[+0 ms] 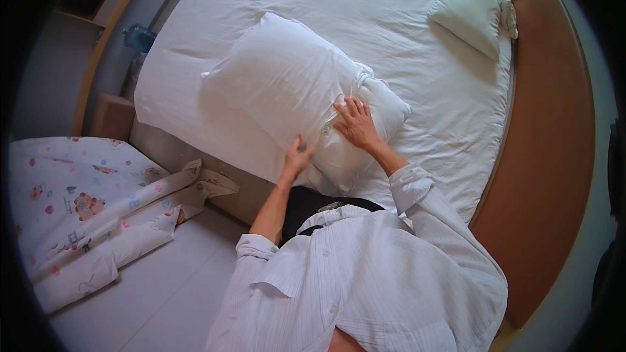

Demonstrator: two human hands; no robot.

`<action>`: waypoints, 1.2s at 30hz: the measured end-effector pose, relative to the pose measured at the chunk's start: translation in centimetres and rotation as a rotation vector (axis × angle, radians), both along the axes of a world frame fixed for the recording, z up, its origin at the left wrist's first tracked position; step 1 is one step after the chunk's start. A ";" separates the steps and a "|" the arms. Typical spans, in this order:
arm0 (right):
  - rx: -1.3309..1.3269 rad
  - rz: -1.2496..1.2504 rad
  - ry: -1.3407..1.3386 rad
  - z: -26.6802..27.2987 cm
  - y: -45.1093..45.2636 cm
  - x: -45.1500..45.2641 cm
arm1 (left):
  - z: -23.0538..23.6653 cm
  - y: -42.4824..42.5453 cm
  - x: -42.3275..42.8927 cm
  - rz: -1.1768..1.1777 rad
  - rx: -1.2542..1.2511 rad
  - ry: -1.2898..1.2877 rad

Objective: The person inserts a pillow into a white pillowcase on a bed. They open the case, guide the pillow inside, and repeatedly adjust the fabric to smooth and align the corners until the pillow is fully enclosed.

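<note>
A white pillow [384, 102] lies on the bed, partly inside a white pillowcase [279, 78]. Its bare end sticks out of the case on the side toward the headboard. My right hand [359, 124] rests on the pillow with fingers spread, fingertips at the gathered mouth of the case. At the near edge of the pillowcase is my left hand [297, 160], its thumb raised and its fingers slightly blurred. Whether those fingers pinch the cloth is not clear.
A white sheet [455, 102] covers the mattress, with a second pillow [469, 14] near the brown headboard [543, 107]. Patterned sheeting [88, 195] with cartoon bears spreads over the left side, above the tiled floor [171, 278]. A blue water jug [139, 38] stands beyond the bed's foot.
</note>
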State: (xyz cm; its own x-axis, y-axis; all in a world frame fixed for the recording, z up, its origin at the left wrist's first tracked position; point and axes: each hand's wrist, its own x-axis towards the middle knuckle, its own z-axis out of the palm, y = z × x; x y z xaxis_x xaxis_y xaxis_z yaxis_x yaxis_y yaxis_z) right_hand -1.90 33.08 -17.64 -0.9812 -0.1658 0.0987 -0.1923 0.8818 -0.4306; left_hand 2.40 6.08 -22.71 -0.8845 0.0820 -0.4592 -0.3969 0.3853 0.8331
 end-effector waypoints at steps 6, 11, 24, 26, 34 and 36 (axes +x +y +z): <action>-0.074 -0.039 0.003 -1.3 2.2 6.1 | 0.0 3.7 4.4 -0.001 -0.326 0.234; -0.066 -0.057 0.011 -0.8 2.8 7.5 | 0.5 3.2 1.6 -0.156 -0.541 0.387; -0.257 -0.283 0.043 -0.8 6.8 -2.7 | 3.8 5.9 1.5 -0.425 -0.526 0.551; -0.241 -0.288 0.021 -0.9 6.2 -3.8 | 4.5 8.0 -0.1 -0.361 -0.596 0.495; -0.077 -0.293 0.334 -1.9 5.6 -6.8 | 6.1 10.4 -4.9 -0.450 -0.400 0.512; -0.038 -0.324 0.331 -2.8 6.4 -7.8 | 7.4 9.2 -4.1 -0.405 -0.209 0.504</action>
State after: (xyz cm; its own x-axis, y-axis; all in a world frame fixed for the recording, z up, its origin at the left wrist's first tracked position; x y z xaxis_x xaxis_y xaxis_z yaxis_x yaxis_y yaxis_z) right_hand -9.66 39.49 -20.39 -0.8965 0.1537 0.4156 -0.0426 0.9037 -0.4260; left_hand -1.73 15.24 -15.32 -0.9130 0.4060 -0.0408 0.2302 0.5950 0.7701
